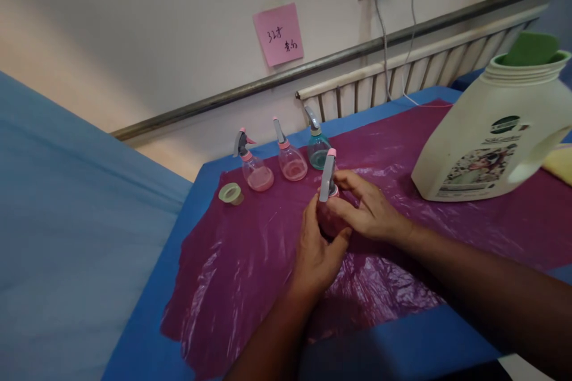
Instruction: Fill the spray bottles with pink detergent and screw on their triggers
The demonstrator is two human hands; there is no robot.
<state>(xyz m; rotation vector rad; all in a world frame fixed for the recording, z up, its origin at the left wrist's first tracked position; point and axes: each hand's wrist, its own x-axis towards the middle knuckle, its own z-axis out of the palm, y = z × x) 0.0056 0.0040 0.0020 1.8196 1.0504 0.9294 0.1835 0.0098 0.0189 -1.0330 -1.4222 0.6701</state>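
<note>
Bottle in your grip: the spray bottle [328, 184] with the pink-and-grey head is dead centre of the clock, pretty much upright over the purple sheet [254, 262]; fingers hide most of it, so can't tell how full it is
Your left hand [315, 250]: at 7 o'clock, half-closed, curled round the bottle's body
Your right hand [373, 208]: at 3 o'clock, partly curled, thumb and fingers gripping it up round the neck
Teal bottle [318, 149]: sprayer up, near you at about 12
Middle pink bottle [292, 164]: at 11, some liquid in the bottom
End pink bottle [258, 177]: at 10, liquid in that one too
Little green cup [231, 193]: 9 o'clock, just beside the end bottle
Big pale jug [473, 155]: way over at 2, green piece [531, 47] stuck in its mouth
Worktop [147, 309]: blue, mostly under the sheet
Pink note [279, 36]: on the wall around 11:30, handwriting on it
</note>
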